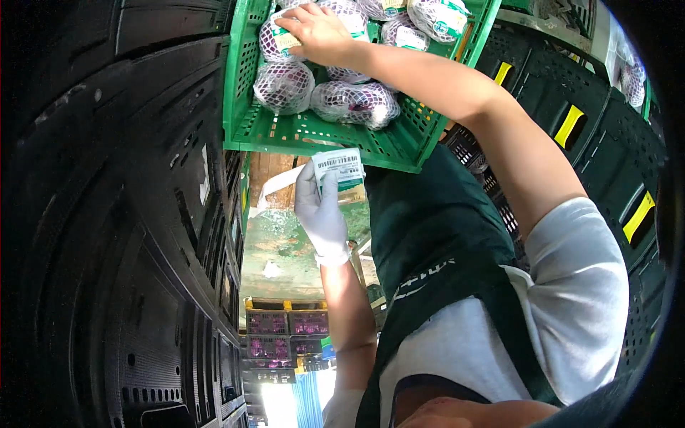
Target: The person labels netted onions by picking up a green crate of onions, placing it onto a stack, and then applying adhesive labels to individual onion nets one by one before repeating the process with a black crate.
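My left hand, in a pale glove, grips a stack of white printed labels just below the green crate, with white backing strip trailing leftward. My bare right hand rests with fingers spread on a mesh-netted bag of purple produce at the crate's upper left. Other netted bags lie around it in the crate, several carrying green-and-white labels. My dark green apron shows below the crate.
Stacked black crates line the left side. Dark crates with yellow handles stand at the right, with more netted produce at the far upper right. Beyond my left arm are a stained, pale green surface and crates with purple contents.
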Demonstrator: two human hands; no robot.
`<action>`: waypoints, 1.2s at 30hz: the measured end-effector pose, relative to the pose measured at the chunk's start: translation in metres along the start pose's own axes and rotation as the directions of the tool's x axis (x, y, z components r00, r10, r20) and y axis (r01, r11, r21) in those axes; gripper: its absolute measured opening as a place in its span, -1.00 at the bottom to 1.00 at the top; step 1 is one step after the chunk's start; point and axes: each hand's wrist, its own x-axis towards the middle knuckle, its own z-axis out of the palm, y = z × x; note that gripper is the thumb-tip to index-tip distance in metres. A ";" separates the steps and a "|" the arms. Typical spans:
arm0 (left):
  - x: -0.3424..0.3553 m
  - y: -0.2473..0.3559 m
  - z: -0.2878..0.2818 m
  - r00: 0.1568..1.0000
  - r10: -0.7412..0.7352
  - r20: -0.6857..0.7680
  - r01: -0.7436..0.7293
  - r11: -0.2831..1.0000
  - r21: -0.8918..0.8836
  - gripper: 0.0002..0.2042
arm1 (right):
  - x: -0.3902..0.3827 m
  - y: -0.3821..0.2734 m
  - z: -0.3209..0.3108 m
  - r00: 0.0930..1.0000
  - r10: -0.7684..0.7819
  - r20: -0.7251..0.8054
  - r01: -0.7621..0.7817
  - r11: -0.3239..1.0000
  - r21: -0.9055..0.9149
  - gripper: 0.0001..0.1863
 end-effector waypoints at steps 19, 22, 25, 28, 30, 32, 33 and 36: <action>-0.042 -0.056 -0.050 0.973 -0.218 0.074 0.180 0.921 0.346 -0.78 | -0.009 -0.054 0.002 0.912 -0.015 0.409 -0.099 0.962 0.256 -0.56; -0.049 -0.058 -0.065 0.996 -0.085 -0.005 0.083 0.948 0.307 -0.82 | -0.007 -0.072 0.004 0.902 0.101 0.419 -0.152 0.984 0.090 -0.23; -0.039 -0.039 -0.064 0.994 -0.107 -0.002 0.102 0.942 0.319 -0.85 | -0.015 -0.077 -0.004 0.927 -0.148 0.346 0.073 0.973 0.220 -0.19; -0.028 -0.015 -0.055 0.972 -0.235 -0.002 0.223 0.918 0.327 -0.81 | -0.023 -0.063 0.021 0.893 -0.124 0.433 0.157 0.987 -0.043 -0.25; -0.027 -0.009 -0.054 0.981 -0.189 -0.044 0.193 0.929 0.316 -0.83 | -0.024 -0.074 -0.013 0.862 -0.059 0.503 -0.138 0.929 0.345 -0.24; -0.024 -0.015 -0.061 0.983 -0.178 -0.038 0.181 0.928 0.327 -0.80 | -0.050 -0.083 -0.062 0.807 -0.078 0.586 -0.560 0.215 0.800 -0.20; -0.023 -0.017 -0.063 0.986 -0.166 -0.014 0.161 0.930 0.330 -0.76 | -0.058 -0.082 -0.088 0.656 -0.253 0.711 -0.722 0.064 0.689 -0.36; -0.022 -0.023 -0.060 0.989 0.006 0.145 -0.062 0.923 0.379 -0.63 | -0.110 -0.089 -0.113 0.702 -0.236 0.672 -0.705 -0.091 0.703 -0.77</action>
